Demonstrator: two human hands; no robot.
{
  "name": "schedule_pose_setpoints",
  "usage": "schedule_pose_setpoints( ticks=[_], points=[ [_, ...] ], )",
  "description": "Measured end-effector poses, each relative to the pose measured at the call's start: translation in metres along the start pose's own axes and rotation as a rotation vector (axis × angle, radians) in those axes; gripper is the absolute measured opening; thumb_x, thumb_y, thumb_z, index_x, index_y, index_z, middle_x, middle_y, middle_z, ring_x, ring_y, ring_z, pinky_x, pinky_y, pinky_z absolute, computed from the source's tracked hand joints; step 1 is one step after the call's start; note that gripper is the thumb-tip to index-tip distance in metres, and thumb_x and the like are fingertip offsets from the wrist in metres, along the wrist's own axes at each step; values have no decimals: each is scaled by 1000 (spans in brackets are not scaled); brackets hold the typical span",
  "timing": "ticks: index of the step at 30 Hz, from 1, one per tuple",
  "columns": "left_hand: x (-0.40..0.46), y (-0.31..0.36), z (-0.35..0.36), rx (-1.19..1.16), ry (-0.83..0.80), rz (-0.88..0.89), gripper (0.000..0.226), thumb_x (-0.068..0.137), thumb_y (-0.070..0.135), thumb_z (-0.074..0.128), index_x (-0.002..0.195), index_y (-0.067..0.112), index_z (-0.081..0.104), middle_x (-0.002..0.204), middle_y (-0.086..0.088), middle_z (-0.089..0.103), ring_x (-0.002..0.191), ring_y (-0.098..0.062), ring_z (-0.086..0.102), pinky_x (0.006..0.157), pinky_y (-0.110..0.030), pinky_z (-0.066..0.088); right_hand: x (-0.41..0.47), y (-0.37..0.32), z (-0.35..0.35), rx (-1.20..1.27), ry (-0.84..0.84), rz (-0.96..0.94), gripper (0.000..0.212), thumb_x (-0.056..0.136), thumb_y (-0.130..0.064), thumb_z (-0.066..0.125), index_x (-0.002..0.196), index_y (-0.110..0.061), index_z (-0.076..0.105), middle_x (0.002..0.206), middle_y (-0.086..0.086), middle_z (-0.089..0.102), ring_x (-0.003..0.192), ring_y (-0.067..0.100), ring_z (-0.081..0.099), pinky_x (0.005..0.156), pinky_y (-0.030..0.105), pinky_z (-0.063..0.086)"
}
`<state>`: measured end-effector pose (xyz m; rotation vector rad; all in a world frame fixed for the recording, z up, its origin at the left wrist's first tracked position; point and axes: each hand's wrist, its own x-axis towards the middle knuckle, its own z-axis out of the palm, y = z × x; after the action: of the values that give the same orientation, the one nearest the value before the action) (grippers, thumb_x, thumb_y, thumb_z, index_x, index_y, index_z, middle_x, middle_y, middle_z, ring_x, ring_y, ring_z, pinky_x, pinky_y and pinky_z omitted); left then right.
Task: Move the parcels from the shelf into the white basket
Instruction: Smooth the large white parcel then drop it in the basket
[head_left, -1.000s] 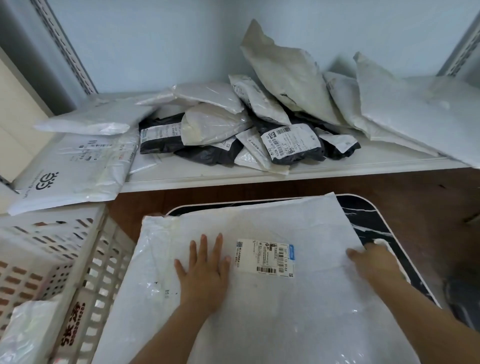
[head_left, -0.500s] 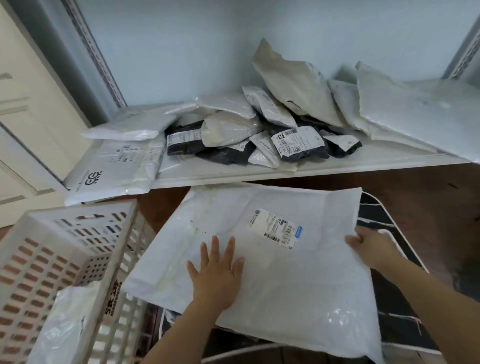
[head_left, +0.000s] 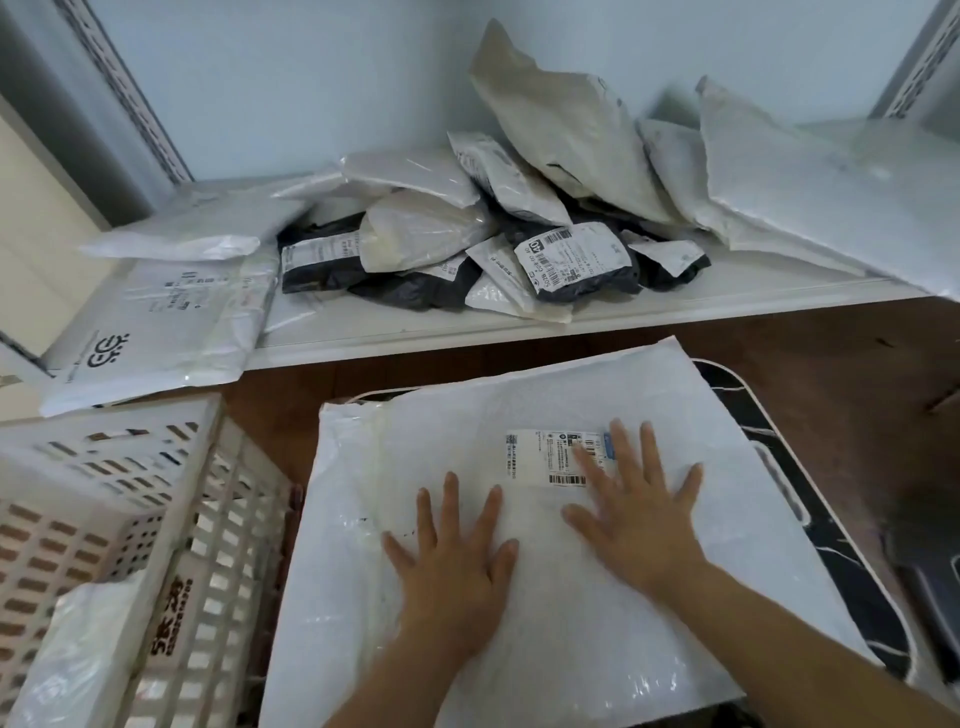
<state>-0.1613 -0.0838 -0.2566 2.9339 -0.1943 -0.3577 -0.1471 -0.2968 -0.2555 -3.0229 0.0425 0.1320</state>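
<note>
A large flat white parcel with a shipping label lies on a black marble-patterned table in front of me. My left hand presses flat on its middle with fingers spread. My right hand lies flat beside it, fingers spread, partly covering the label. The white slotted basket stands at the lower left with a white parcel inside. On the white shelf beyond, several white and black parcels are heaped.
A big white mailer with a black logo overhangs the shelf's left end above the basket. Large white bags lean at the shelf's right. Brown wooden floor shows between shelf and table. A cream door is at the left.
The large parcel has settled flat on the table. My right hand left the parcel's right edge and now lies flat on its top by the label. The view shifted back rightward.
</note>
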Motion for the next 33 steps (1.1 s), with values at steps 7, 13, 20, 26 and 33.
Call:
schedule_pose_setpoints(
  ticks=[7, 13, 20, 26, 33],
  points=[
    [0, 7, 37, 49, 101, 46, 55, 93, 52, 26, 148, 42, 25, 157, 1, 25, 143, -34, 18, 101, -69, 9, -30, -29, 45, -20, -5, -101, 64, 92, -71, 19, 148, -42, 26, 161, 4, 14, 147, 35, 11, 94, 82, 13],
    [6, 8, 39, 8, 75, 35, 61, 89, 54, 32, 148, 44, 20, 155, 4, 31, 142, -30, 22, 101, -70, 9, -25, -27, 45, -10, -79, -77, 62, 91, -72, 22, 146, -44, 30, 160, 4, 17, 146, 35, 13, 93, 81, 14],
    [-2, 14, 20, 33, -60, -56, 55, 82, 60, -15, 136, 53, -25, 161, 10, -1, 148, -30, 4, 101, -77, 9, -44, -4, 28, -36, -173, -44, 65, 90, -75, 21, 146, -43, 29, 157, 6, 28, 144, 32, 13, 97, 74, 20],
    [-26, 27, 16, -21, -168, -124, 50, 89, 62, -7, 131, 55, -33, 154, 16, -29, 146, -22, -20, 105, -73, -1, -111, 71, 21, -26, -338, 287, 80, 58, -83, -29, 129, -50, -43, 136, -2, -57, 126, 29, -50, 102, 71, -19],
    [-19, 6, -6, 13, -151, -33, 67, 83, 72, -6, 144, 49, -18, 158, 12, -19, 148, -20, -11, 112, -65, 6, -94, 66, 1, 6, -275, 328, 84, 67, -83, -17, 144, -49, -19, 158, 0, -24, 143, 25, -26, 109, 69, -6]
  ],
)
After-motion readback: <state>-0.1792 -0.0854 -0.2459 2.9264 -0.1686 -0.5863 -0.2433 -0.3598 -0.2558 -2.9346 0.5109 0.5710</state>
